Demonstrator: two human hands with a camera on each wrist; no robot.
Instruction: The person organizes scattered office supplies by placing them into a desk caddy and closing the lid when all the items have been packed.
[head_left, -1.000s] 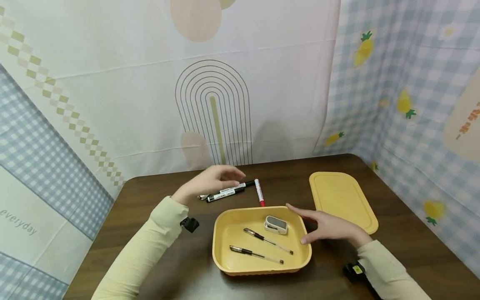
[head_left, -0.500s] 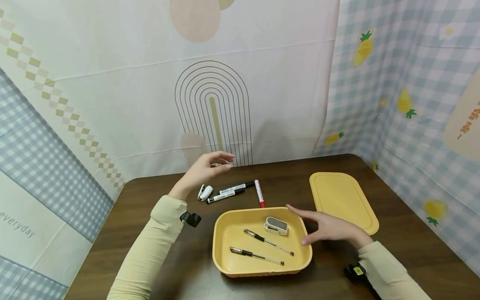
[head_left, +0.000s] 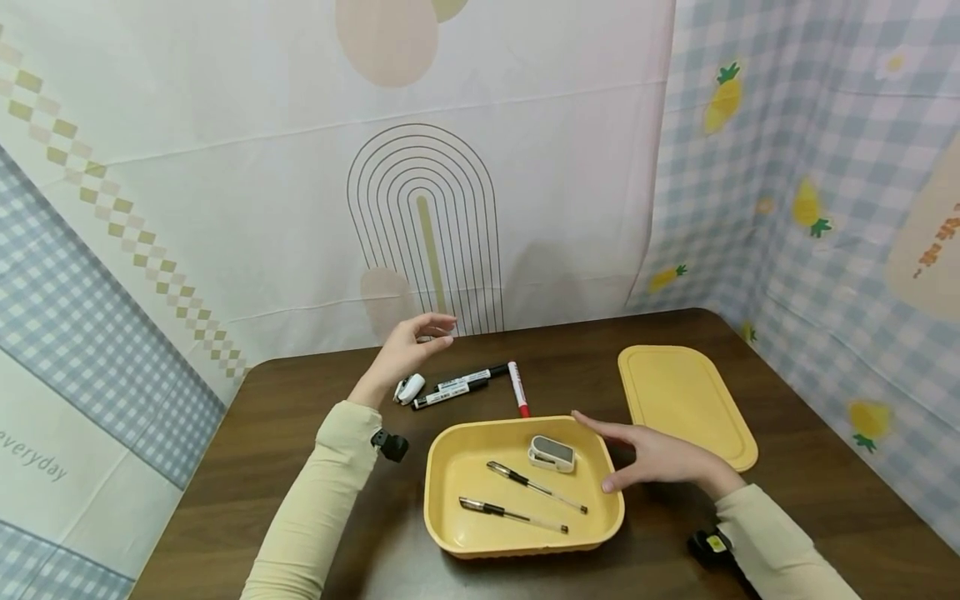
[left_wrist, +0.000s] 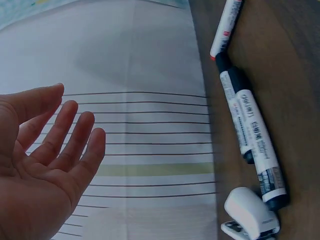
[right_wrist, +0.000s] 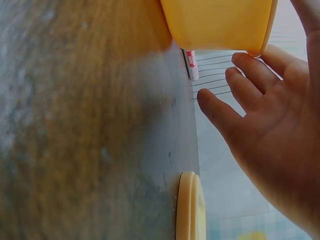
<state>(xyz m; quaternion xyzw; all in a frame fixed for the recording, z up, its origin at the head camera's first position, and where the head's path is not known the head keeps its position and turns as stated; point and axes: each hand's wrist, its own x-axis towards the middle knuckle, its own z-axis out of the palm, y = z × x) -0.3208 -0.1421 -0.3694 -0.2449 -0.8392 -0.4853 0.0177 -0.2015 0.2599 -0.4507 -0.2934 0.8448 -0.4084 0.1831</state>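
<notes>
The right hand point(head_left: 658, 454), fingers spread, touches the yellow box point(head_left: 459, 467); the left hand point(head_left: 405, 350), fingers apart, has black-capped markers point(head_left: 452, 394) below.

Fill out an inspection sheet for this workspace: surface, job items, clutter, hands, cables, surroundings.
Surface: dark wood-grain table.
Job items: yellow box, uncovered, holding two pens and a white-and-grey device; yellow lid lying to its right.
Clutter: beyond the box, two black-capped markers, a red-capped marker and a small white device.
Hands: left hand raised, fingers relaxed, holding nothing; right hand touching the box's right rim.
Cables: nothing seen.
Surroundings: patterned cloth hangings behind and at the sides.
</notes>
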